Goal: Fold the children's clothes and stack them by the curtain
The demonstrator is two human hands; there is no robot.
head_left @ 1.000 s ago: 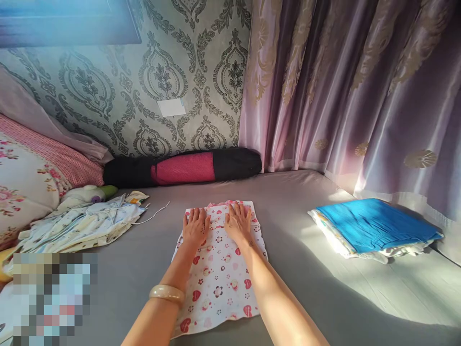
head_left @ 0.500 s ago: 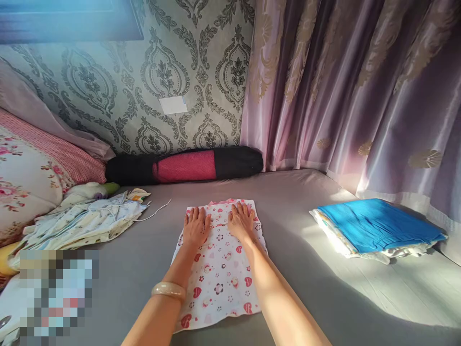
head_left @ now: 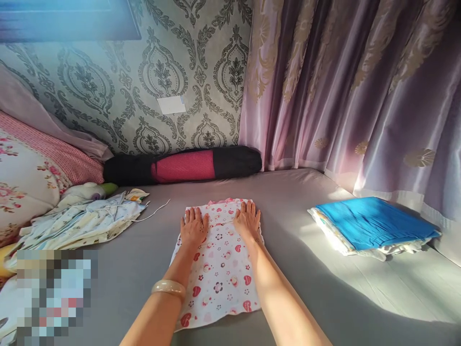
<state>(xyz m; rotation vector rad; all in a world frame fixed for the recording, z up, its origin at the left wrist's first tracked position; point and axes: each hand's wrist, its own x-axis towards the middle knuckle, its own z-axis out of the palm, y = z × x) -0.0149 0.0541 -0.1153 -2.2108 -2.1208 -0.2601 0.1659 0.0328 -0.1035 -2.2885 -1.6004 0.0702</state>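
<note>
A white cloth garment (head_left: 221, 269) printed with red hearts and flowers lies folded flat on the grey bed sheet (head_left: 298, 283). My left hand (head_left: 194, 226) rests palm down on its upper left part, fingers stretched out. On the upper right part, at the edge, my right hand (head_left: 248, 218) lies flat with its fingers spread. A pinkish frill shows along the far edge between the hands. Neither hand grips the fabric. A pale bangle (head_left: 168, 288) circles my left wrist.
Folded clothes with a blue piece (head_left: 374, 223) on top lie at right. Loose patterned baby clothes (head_left: 90, 221) with a white string sit at left, near a floral pillow (head_left: 21, 178). A black and red roll bag (head_left: 183, 166) lies against the wall. Curtains (head_left: 306, 86) hang at right.
My right hand has slid a little to the right, onto the garment's right edge. My left hand stays flat in about the same place. The view has shifted slightly.
</note>
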